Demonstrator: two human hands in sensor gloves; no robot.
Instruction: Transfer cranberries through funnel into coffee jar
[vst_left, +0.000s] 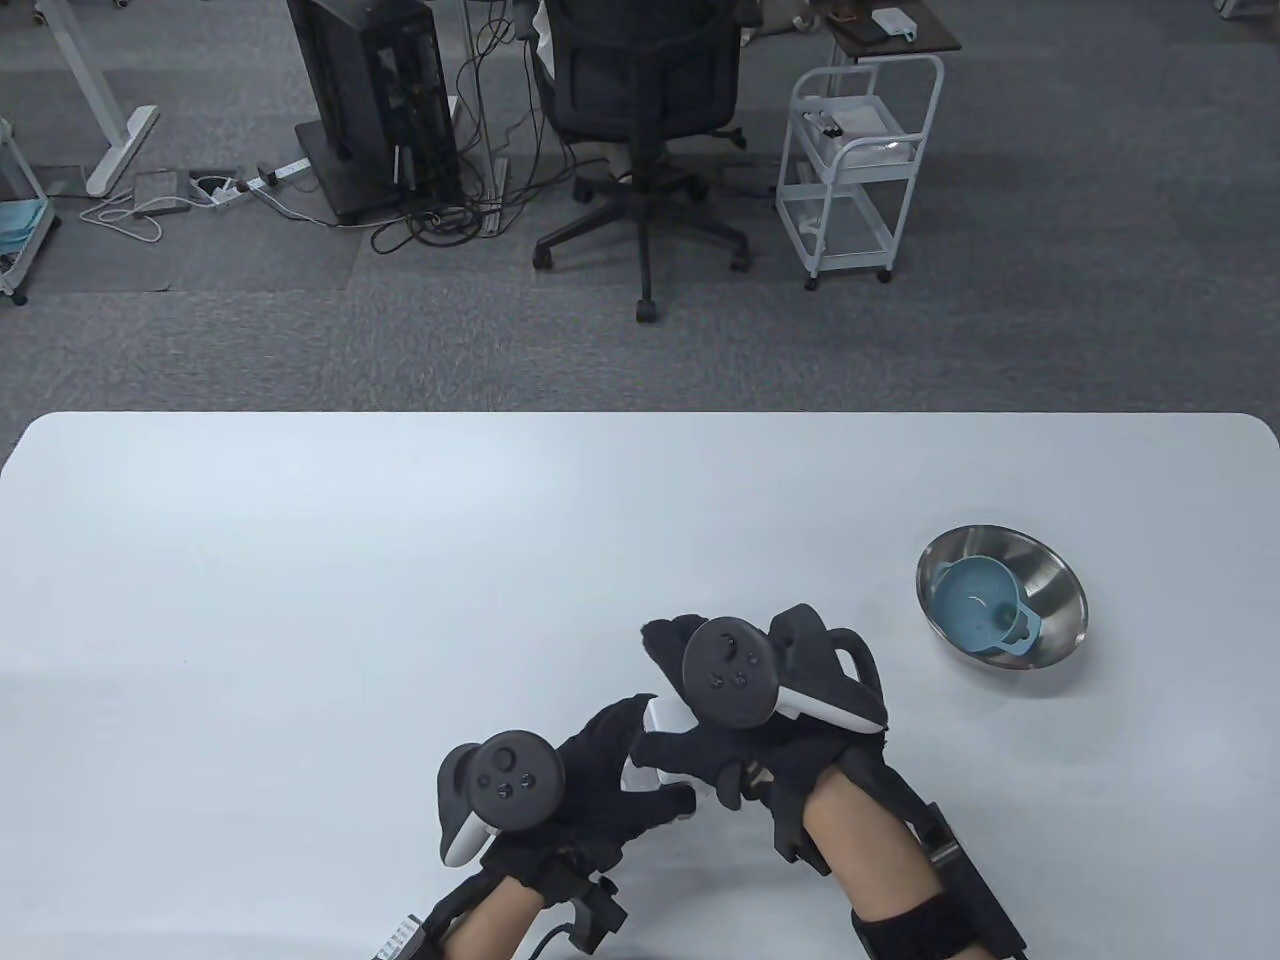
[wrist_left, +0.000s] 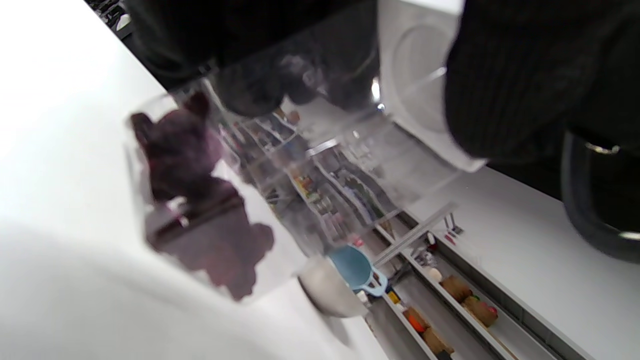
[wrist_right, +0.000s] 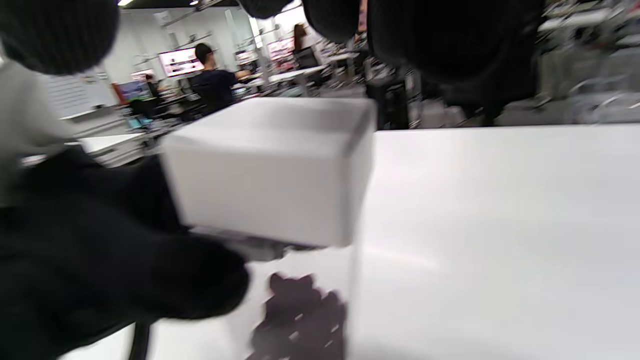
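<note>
Together, left hand (vst_left: 590, 790) and right hand (vst_left: 730, 740) closed in grip around clear jar (wrist_left: 240, 200) with white lid (wrist_right: 272, 167). Dark cranberries (wrist_left: 195, 200) inside. Farther right on tabletop (vst_left: 300, 560), blue funnel (vst_left: 985, 605) in steel bowl (vst_left: 1055, 590).

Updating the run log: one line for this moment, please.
jar: white lid on, cranberries inside | both hands on it | funnel in steel bowl

No legible text (all blurred)

Beyond the white table (vst_left: 400, 560), grey carpet (vst_left: 1100, 250), black office chair (vst_left: 640, 100), white trolley (vst_left: 860, 160).
</note>
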